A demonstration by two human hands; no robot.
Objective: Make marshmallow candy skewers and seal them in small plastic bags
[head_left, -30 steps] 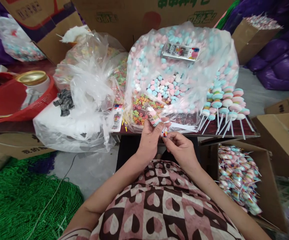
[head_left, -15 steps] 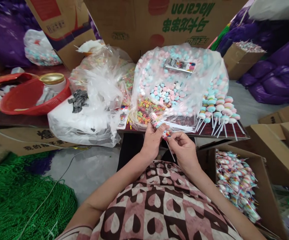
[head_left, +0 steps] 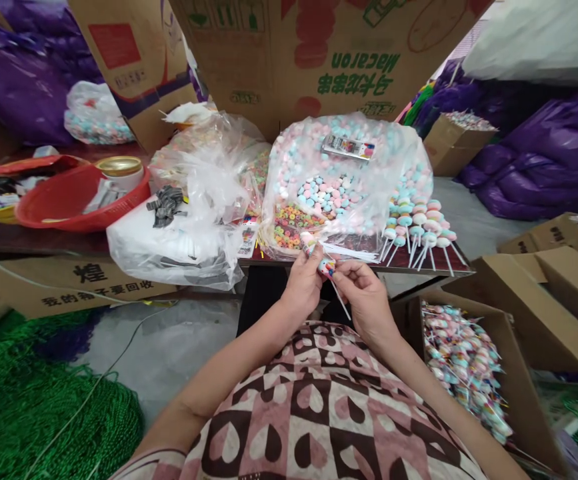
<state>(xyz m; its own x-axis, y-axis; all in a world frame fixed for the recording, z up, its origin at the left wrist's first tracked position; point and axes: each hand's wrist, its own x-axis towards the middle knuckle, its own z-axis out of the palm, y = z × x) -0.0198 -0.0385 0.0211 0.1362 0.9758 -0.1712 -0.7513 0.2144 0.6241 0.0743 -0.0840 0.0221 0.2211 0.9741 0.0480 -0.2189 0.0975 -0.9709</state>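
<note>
Between my hands is a wrapped candy skewer (head_left: 325, 267) with a printed wrapper and a white stick that points down toward my lap. My left hand (head_left: 305, 279) is closed around its upper, candy end. My right hand (head_left: 363, 288) pinches at the lower end of the wrapper, where the stick comes out; the fingertips partly hide that spot. Just beyond my hands lie loose white sticks (head_left: 351, 253) and a clear bag (head_left: 281, 153) with pastel candies and small coloured rings. Unwrapped candy skewers (head_left: 426, 227) are piled on the table to the right.
An open carton (head_left: 519, 373) of wrapped skewers stands low at my right, another open carton (head_left: 533, 283) beside it. On the table's left are a red basket (head_left: 59, 213) and a white plastic bag (head_left: 169, 260). Green cord (head_left: 69, 420) covers the floor at left.
The view has shifted a little, tilting up. My hands stay together on the same skewer, its candy end now more covered by my left hand.
</note>
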